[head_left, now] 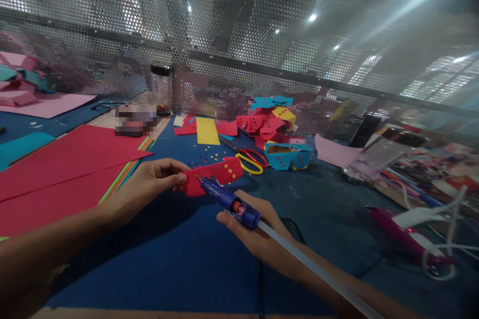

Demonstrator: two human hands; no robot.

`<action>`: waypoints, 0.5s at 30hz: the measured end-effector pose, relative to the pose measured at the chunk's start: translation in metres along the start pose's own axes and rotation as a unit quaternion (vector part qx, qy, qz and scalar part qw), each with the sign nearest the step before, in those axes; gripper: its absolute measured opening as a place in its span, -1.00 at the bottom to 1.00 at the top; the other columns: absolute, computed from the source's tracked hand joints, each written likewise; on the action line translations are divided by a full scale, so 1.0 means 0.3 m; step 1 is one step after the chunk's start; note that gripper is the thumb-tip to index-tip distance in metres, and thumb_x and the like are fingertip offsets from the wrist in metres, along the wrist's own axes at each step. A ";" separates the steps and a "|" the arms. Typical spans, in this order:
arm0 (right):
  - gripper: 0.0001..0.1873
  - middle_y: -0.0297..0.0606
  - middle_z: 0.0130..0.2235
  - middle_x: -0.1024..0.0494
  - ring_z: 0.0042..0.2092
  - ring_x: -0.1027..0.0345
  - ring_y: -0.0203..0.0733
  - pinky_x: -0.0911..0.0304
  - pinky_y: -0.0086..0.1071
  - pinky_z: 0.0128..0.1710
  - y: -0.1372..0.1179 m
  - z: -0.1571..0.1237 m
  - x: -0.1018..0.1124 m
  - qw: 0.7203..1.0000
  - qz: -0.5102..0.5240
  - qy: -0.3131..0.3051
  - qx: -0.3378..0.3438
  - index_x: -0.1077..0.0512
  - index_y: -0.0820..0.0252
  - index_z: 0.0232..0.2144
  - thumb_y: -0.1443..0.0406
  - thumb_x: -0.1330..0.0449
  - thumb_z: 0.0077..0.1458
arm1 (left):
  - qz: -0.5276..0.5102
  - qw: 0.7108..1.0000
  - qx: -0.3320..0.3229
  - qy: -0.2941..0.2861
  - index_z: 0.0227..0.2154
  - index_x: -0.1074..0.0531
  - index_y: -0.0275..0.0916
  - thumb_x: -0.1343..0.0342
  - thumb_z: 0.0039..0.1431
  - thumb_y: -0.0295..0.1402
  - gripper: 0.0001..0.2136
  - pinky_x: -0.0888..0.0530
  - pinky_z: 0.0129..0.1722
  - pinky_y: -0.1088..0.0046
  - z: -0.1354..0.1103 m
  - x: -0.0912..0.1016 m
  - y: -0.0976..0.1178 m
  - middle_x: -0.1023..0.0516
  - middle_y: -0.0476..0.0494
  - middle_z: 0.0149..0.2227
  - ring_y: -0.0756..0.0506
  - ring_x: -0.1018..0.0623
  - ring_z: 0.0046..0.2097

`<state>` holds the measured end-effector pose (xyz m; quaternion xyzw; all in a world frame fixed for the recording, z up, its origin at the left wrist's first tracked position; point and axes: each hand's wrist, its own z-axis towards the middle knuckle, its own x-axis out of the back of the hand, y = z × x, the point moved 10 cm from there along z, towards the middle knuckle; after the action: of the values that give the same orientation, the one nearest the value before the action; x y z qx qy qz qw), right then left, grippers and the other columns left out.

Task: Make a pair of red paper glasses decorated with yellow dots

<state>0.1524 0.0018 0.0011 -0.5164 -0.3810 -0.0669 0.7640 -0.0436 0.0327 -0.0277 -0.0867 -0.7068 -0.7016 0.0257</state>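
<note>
Between the fingertips of my left hand [164, 175] is the left end of a red paper strip [194, 184], which carries small yellow squares on its right half. My right hand [262, 229] is closed round a blue glue gun [219, 194], its nozzle at the strip's left part; whether it touches cannot be made out. A long translucent glue stick [299, 254] juts from the gun's back end. Just beyond the strip lie scissors [252, 162] with red and yellow handles, and small yellow paper bits [205, 155] are scattered on the blue table.
Large red sheets [56, 169] lie at left on a stack of coloured paper. Behind are a yellow paper piece [207, 131], a lidded jar [161, 89] and a pile of folded paper shapes [267, 124]. A magenta glue gun [407, 234] with a white cord lies at right, near a clear jar [377, 154].
</note>
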 end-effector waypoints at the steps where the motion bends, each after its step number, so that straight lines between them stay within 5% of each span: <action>1: -0.66 -0.46 -0.51 -0.27 -0.50 -0.09 -0.36 -0.04 -0.46 -0.51 0.010 -0.001 -0.001 1.000 0.013 -0.001 -0.010 -0.23 0.12 -0.49 0.10 -0.19 0.21 | -0.001 1.000 0.001 0.001 -0.26 -0.59 -0.18 -0.31 0.08 -0.15 -0.76 -0.38 -0.32 0.48 0.001 0.001 -0.001 -0.60 -0.02 -0.36 -0.02 -0.47 -0.35; 11: -0.57 -0.29 -0.46 -0.48 -0.47 -0.38 -0.25 -0.33 -0.37 -0.45 0.135 -0.030 -0.008 0.985 0.068 0.026 -0.154 -0.45 0.17 -0.37 -0.09 -0.23 0.10 | -0.007 1.000 0.001 0.012 -0.30 -0.60 -0.17 -0.31 0.07 -0.17 -0.79 -0.41 -0.33 0.44 -0.002 0.006 -0.002 -0.59 -0.03 -0.40 -0.05 -0.48 -0.37; 15: -0.57 -0.28 -0.45 -0.49 -0.50 -0.35 -0.30 -0.34 -0.36 -0.46 0.119 -0.019 -0.014 0.986 0.088 -0.003 -0.145 -0.45 0.18 -0.38 -0.07 -0.21 0.13 | -0.013 1.000 -0.001 0.019 -0.32 -0.60 -0.16 -0.33 0.04 -0.16 -0.79 -0.41 -0.34 0.43 -0.006 0.007 0.007 -0.59 -0.04 -0.42 -0.06 -0.49 -0.38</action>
<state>0.1699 0.0121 -0.0291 -0.6533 -0.3220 -0.0521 0.6832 -0.0456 0.0310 -0.0253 -0.0642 -0.7068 -0.7039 0.0295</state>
